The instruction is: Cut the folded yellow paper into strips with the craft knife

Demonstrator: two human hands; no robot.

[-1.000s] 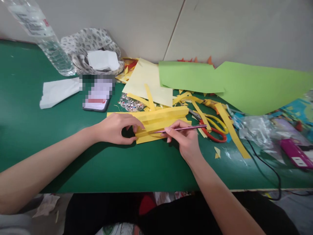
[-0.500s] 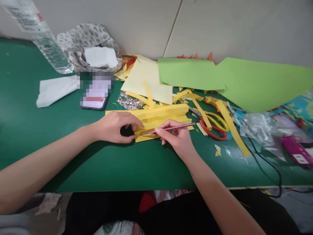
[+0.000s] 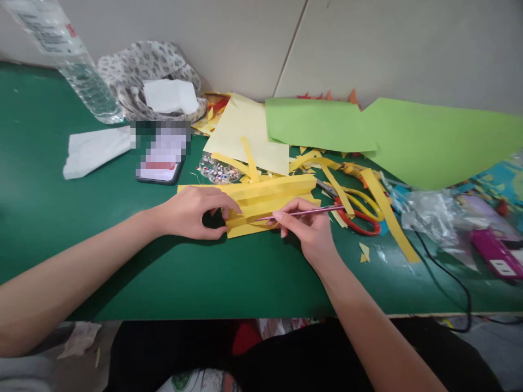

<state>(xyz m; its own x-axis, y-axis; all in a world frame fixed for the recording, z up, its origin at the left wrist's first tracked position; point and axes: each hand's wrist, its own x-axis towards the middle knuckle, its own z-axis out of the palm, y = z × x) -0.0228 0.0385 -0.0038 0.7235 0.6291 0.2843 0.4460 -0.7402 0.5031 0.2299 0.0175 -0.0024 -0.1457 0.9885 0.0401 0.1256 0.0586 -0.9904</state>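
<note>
A sheet of folded yellow paper [image 3: 269,190] lies in front of me on the green table, with raised creases running along its length. My left hand [image 3: 196,211] is curled at its left part, thumb and fingers pinching the near fold. In my right hand [image 3: 304,220] is a slim pink metallic pen-like tool [image 3: 300,212], gripped like a pencil. Its thin tip points left and rests on the near fold; I cannot tell exactly what kind of tool it is. My right fingers lie over the paper's right part.
Right of the paper lie red-and-yellow-handled scissors [image 3: 359,218] among yellow strips [image 3: 390,218]. Green sheets [image 3: 318,122] and a pale yellow sheet [image 3: 249,133] lie behind. A phone [image 3: 161,158], tissue [image 3: 96,149], water bottle [image 3: 81,71] and patterned cloth basket [image 3: 151,65] stand left.
My right hand has slid to the right with the pink tool, its tip travelling along the near fold. My left hand keeps its pinch on the paper.
</note>
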